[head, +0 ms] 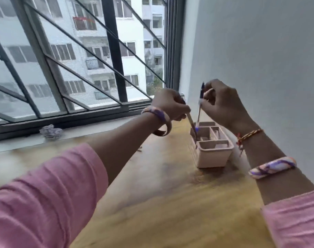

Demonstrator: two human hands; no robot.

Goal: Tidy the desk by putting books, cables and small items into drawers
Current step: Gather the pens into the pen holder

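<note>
Both arms reach forward over the wooden desk [152, 203], pink sleeves pushed up past the forearms.

Left hand [170, 104]: fingers curled round a slim pen or brush [192, 123], which slants down and to the right. Its lower tip sits inside the left rear compartment of the organiser [212, 149]. Motion blur hides what kind of tool it is.

Right hand [222, 102]: fingers and thumb pinch a clear-barrelled blue pen [200, 104], held nearly upright. Dark blue cap end sticks up above the fingers; the blue tip is just at the rim of the organiser's rear section, close beside the other tool's tip.

The organiser is a pale pink plastic box with several open-topped compartments. It stands on the desk near the far right corner, close to the grey wall [259, 59]. Some pale contents show in the right compartments; too blurred to tell what.

Wrists: purple-patterned bangle [158, 113] on the left, a second brownish one hanging just below it. On the right, a thin gold and red thread bracelet [249, 134] and, further up the forearm, another purple-patterned bangle [272, 167].

A crumpled bit of white paper [50, 131] lies on the sill by the barred window [72, 68], well apart from the hands.
</note>
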